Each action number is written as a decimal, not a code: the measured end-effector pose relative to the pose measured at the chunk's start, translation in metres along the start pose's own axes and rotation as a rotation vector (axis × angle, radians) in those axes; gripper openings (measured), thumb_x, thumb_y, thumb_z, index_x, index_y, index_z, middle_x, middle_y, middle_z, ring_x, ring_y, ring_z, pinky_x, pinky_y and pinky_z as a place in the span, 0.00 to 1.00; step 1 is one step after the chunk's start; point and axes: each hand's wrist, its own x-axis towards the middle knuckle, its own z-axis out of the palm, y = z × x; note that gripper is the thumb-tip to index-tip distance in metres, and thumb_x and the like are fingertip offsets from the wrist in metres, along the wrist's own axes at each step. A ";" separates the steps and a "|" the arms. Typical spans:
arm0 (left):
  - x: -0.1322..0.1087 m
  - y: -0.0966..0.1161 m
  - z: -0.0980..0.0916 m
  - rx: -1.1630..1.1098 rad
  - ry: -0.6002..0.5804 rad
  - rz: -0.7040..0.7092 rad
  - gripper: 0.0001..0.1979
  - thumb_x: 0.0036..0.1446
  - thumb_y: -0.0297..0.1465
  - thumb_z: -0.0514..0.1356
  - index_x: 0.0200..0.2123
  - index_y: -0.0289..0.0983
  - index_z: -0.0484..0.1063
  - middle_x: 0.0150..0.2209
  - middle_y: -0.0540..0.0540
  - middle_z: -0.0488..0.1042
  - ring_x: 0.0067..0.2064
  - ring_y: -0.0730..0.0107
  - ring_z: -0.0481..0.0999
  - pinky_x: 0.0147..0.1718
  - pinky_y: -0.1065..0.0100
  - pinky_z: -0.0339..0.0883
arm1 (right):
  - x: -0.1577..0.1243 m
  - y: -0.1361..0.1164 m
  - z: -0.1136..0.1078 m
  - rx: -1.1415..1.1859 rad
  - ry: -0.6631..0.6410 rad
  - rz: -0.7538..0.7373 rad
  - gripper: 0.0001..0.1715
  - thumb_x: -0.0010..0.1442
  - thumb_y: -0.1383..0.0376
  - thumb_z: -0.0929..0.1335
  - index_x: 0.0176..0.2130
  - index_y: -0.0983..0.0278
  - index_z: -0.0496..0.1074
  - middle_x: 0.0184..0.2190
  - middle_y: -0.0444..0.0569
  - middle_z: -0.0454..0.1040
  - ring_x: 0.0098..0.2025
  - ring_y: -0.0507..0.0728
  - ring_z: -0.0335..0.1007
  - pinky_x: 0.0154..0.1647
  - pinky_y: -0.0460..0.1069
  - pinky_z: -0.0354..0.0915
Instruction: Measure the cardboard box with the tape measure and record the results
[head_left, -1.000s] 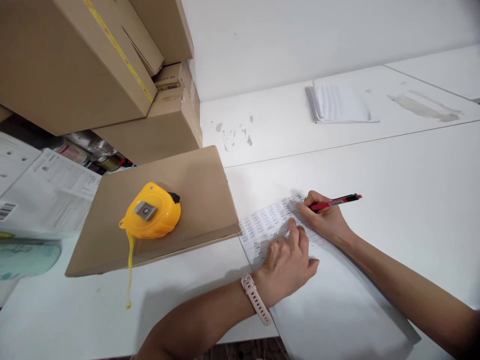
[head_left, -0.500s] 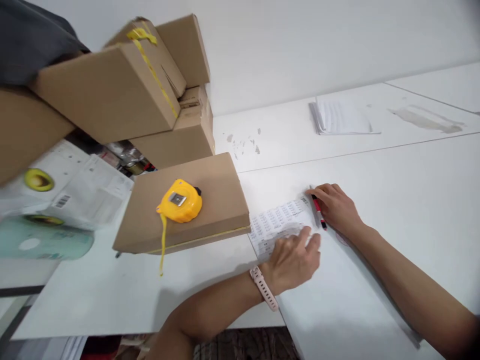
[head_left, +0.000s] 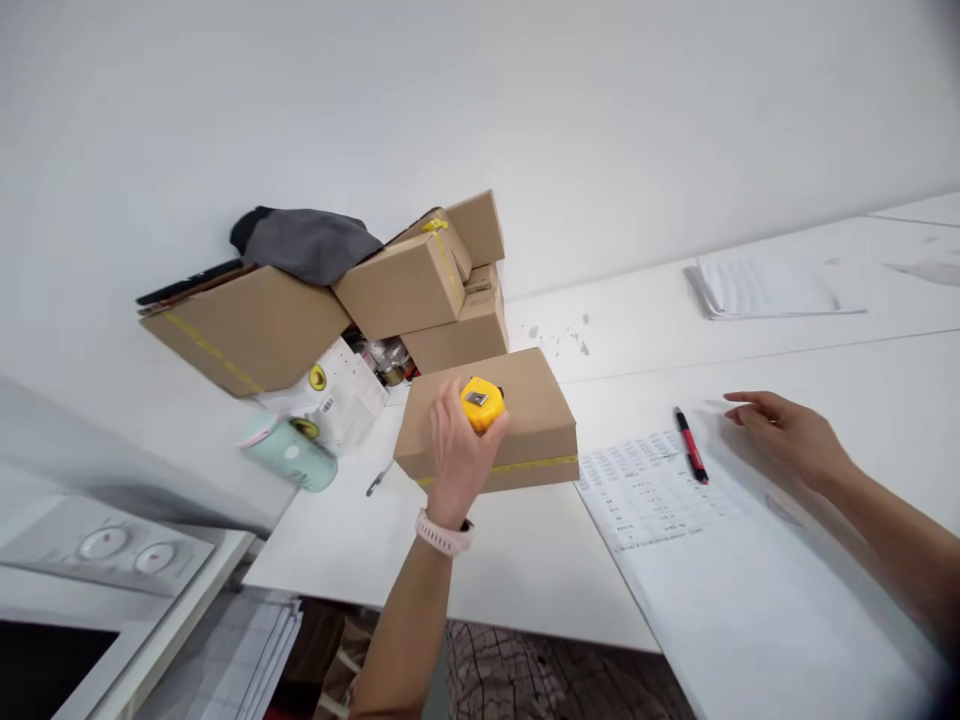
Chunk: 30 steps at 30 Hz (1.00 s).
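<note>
Gripping tape measure (head_left: 482, 403) from both sides in left hand (head_left: 459, 452), likely for steadiness, atop box (head_left: 538, 398); holding nothing in half-open right hand (head_left: 793, 440), right of pen (head_left: 691, 446).

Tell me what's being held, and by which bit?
The left grip has the yellow tape measure by its sides, between fingers and thumb; the right grip holds nothing.
</note>
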 end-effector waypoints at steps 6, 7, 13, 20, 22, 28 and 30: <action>-0.005 0.003 -0.011 -0.414 -0.155 -0.118 0.33 0.53 0.42 0.67 0.59 0.38 0.63 0.50 0.37 0.76 0.52 0.48 0.76 0.53 0.51 0.66 | -0.051 -0.086 -0.013 0.099 0.017 -0.013 0.16 0.59 0.56 0.67 0.47 0.53 0.76 0.44 0.51 0.81 0.49 0.71 0.75 0.52 0.66 0.68; -0.010 0.009 -0.014 -0.486 -0.200 -0.111 0.32 0.56 0.44 0.64 0.59 0.38 0.62 0.46 0.38 0.77 0.48 0.52 0.78 0.47 0.54 0.70 | -0.065 -0.106 -0.013 0.174 -0.010 -0.034 0.16 0.60 0.53 0.67 0.47 0.54 0.77 0.44 0.52 0.80 0.50 0.70 0.75 0.55 0.66 0.67; -0.035 0.038 -0.033 -1.110 -0.494 -0.222 0.29 0.55 0.46 0.63 0.54 0.36 0.65 0.43 0.41 0.77 0.39 0.62 0.79 0.29 0.69 0.67 | -0.130 -0.210 0.005 0.703 -0.633 -0.036 0.28 0.67 0.44 0.62 0.57 0.56 0.72 0.56 0.52 0.76 0.58 0.63 0.72 0.62 0.60 0.68; -0.038 0.017 -0.063 -1.154 -0.540 -0.289 0.28 0.51 0.46 0.66 0.51 0.35 0.70 0.45 0.39 0.78 0.40 0.61 0.77 0.24 0.71 0.64 | -0.147 -0.255 0.021 0.845 -0.832 0.102 0.15 0.67 0.56 0.68 0.48 0.62 0.75 0.40 0.51 0.79 0.42 0.55 0.76 0.54 0.53 0.71; -0.033 0.008 -0.075 -1.171 -0.552 -0.309 0.27 0.51 0.47 0.66 0.47 0.34 0.73 0.44 0.38 0.79 0.38 0.61 0.77 0.24 0.70 0.65 | -0.148 -0.266 0.028 0.849 -0.890 0.062 0.14 0.63 0.56 0.72 0.45 0.62 0.75 0.37 0.47 0.78 0.37 0.53 0.73 0.47 0.50 0.71; -0.001 -0.027 -0.120 -1.149 -0.421 -0.379 0.23 0.50 0.43 0.67 0.44 0.33 0.75 0.37 0.42 0.80 0.30 0.69 0.75 0.23 0.72 0.66 | -0.122 -0.301 0.051 0.876 -0.864 -0.046 0.13 0.52 0.66 0.79 0.35 0.63 0.74 0.27 0.40 0.69 0.27 0.47 0.62 0.32 0.45 0.63; 0.013 -0.048 -0.136 -1.111 -0.359 -0.423 0.20 0.53 0.41 0.66 0.44 0.33 0.75 0.34 0.45 0.80 0.26 0.73 0.72 0.23 0.72 0.67 | -0.097 -0.303 0.053 0.918 -0.792 -0.029 0.12 0.52 0.71 0.77 0.35 0.63 0.74 0.27 0.41 0.69 0.27 0.48 0.62 0.32 0.45 0.63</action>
